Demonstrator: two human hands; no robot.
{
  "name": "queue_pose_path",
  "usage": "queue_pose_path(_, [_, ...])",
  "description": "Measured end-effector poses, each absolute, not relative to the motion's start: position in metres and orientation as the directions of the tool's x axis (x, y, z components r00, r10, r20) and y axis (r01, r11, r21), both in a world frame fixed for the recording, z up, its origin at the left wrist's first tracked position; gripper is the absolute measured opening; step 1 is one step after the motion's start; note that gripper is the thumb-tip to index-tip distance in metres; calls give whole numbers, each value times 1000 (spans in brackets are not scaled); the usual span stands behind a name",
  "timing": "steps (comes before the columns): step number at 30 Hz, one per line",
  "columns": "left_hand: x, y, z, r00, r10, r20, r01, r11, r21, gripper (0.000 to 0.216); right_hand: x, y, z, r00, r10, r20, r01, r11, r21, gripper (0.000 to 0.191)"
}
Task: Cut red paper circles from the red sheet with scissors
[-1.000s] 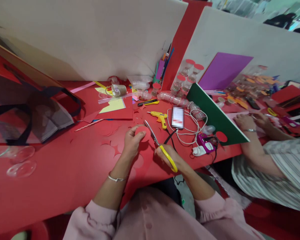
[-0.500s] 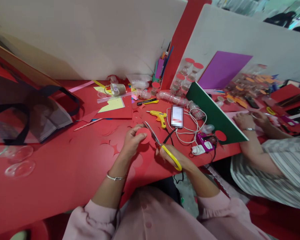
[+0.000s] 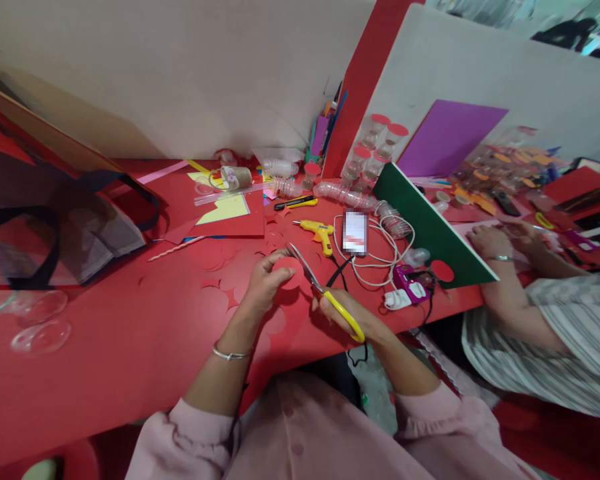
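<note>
Between the thumb and fingers of my left hand [image 3: 267, 277] is a round piece of red paper [image 3: 291, 275]. My right hand [image 3: 337, 310] grips a pair of scissors [image 3: 344, 315] by the yellow handles. The metal blades point up and left, close along the right edge of the red paper; whether they touch it I cannot tell. Red paper scraps [image 3: 227, 293] and cut rounds lie on the red table [image 3: 145, 347] beneath and beside my hands. A yellow glue gun [image 3: 319, 233] lies just beyond the scissors.
Behind are a box cutter [image 3: 295, 203], clear plastic bottles [image 3: 343, 197] and a phone [image 3: 355, 233] among white cables. A green board [image 3: 430, 230] stands at right, before a co-worker's hands [image 3: 490, 241]. A bag [image 3: 105, 220] and clear plastic domes [image 3: 40, 337] are on the left.
My hands, the paper and the scissors keep nearly the same pose. The view has shifted very slightly. The co-worker's far hand has moved a little.
</note>
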State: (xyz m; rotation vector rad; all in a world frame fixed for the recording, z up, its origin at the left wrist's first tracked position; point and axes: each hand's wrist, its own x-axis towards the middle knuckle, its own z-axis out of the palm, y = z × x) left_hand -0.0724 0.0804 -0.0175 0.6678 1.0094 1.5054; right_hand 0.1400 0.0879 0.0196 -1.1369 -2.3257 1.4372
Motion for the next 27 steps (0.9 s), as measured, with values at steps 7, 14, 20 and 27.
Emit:
queue_pose_path(7, [-71, 81, -18, -205, 974, -94, -467, -13, 884, 9, 141, 87, 10, -675, 707, -210, 495, 223, -840, 79])
queue_pose_path(14, [-70, 79, -15, -205, 971, -125, -483, 11, 876, 11, 142, 88, 7, -668, 715, -207, 477, 198, -857, 76])
queue_pose_path(20, [-70, 80, -18, -208, 970, -128, -471, 15, 882, 10, 141, 90, 9, -722, 667, -184, 458, 262, -849, 80])
queue_pose_path(27, [-74, 80, -18, -150, 983, -105, -421, 33, 907, 18, 138, 90, 6, -602, 778, -179, 446, 142, -884, 62])
